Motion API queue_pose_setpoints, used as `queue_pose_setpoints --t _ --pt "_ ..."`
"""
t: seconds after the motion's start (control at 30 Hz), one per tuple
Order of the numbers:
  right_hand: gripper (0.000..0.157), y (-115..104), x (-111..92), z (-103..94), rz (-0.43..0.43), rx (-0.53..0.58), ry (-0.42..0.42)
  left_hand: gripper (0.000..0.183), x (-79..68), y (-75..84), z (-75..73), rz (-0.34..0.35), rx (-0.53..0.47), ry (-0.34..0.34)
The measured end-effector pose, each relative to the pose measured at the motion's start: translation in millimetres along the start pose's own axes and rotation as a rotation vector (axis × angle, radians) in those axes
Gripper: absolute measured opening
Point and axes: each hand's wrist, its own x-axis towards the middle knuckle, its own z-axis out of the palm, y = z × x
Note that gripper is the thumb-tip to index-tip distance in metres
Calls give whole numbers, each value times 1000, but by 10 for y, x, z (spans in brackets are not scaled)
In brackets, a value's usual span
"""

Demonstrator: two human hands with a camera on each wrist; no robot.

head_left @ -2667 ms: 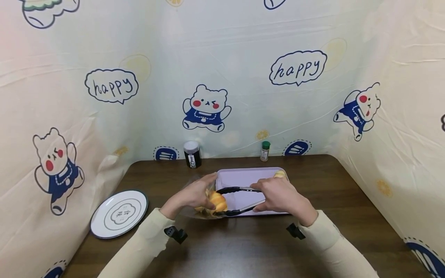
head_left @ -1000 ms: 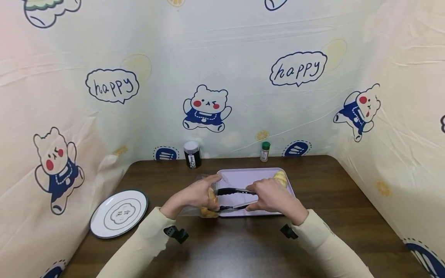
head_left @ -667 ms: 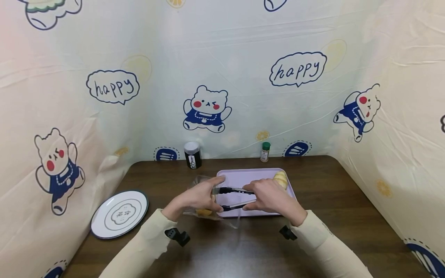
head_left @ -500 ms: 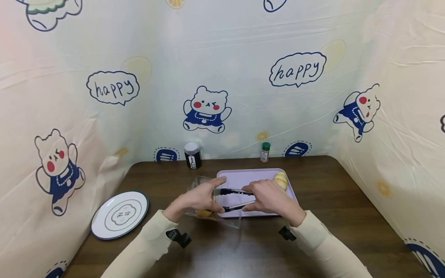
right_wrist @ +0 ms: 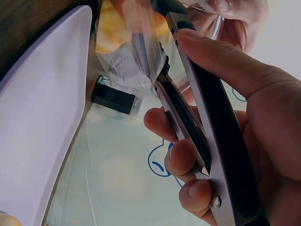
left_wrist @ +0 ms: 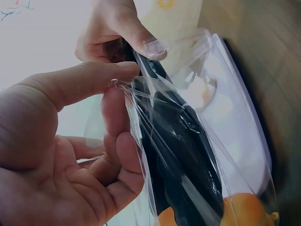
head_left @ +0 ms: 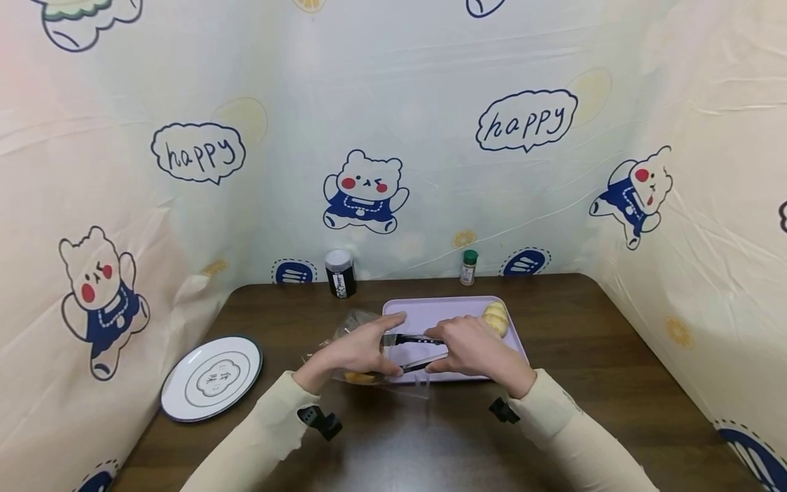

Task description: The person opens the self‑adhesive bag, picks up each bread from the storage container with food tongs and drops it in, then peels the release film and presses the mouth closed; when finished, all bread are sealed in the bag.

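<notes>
My left hand [head_left: 359, 348] pinches the edge of a clear plastic bag [left_wrist: 207, 47] between thumb and fingers. My right hand [head_left: 473, 345] grips black-and-silver tongs [right_wrist: 202, 94], thumb on one arm and curled fingers on the other. The tongs' black ends reach inside the bag. An orange-yellow bread roll [left_wrist: 244, 209] sits in the bag by the tong tips; in the head view my left hand hides most of this roll [head_left: 359, 378]. Whether the tongs clasp it I cannot tell. Another pale yellow roll [head_left: 495, 318] lies at the right end of the lilac tray [head_left: 430, 307].
A white plate [head_left: 184, 389] with a dark rim lies at the table's left. Along the back stand a black jar [head_left: 340, 279] with a grey lid and a small green-capped shaker [head_left: 468, 268]. Patterned cloth [head_left: 430, 171] hangs around the table [head_left: 393, 444].
My right hand and the tongs have moved left, and the roll at their tips has gone deeper into the bag. My left hand has shifted slightly right along the bag.
</notes>
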Motion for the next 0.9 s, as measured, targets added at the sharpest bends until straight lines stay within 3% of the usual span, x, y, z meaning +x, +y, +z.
queue_pose_setpoints --t 0.3,0.9 --pt "56 9 13 6 21 48 -7 94 -8 -1 32 -4 -6 28" --pt "69 79 -39 -62 44 7 -11 103 -53 24 -38 -135 63 22"
